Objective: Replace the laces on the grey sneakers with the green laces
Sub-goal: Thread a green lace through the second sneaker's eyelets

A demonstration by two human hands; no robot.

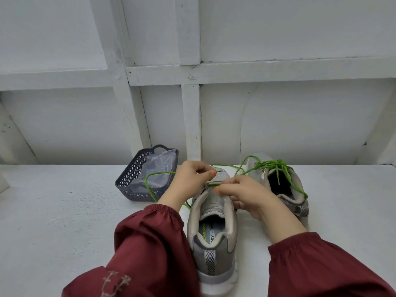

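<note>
A grey sneaker (214, 239) stands heel toward me in the middle of the white table. A green lace (150, 179) runs across its lowest eyelets, and one end loops off to the left. My left hand (190, 179) pinches the lace above the toe end. My right hand (246, 194) pinches the lace at the eyelets and rests on the sneaker's right side. A second grey sneaker (295, 196) stands behind and to the right, threaded with another green lace (276, 166) tied in a loose bunch on top.
A dark grey plastic basket (130, 179) holding a clear plastic bag stands at the back left of the white table (64, 211). A white panelled wall (214, 103) rises directly behind the table.
</note>
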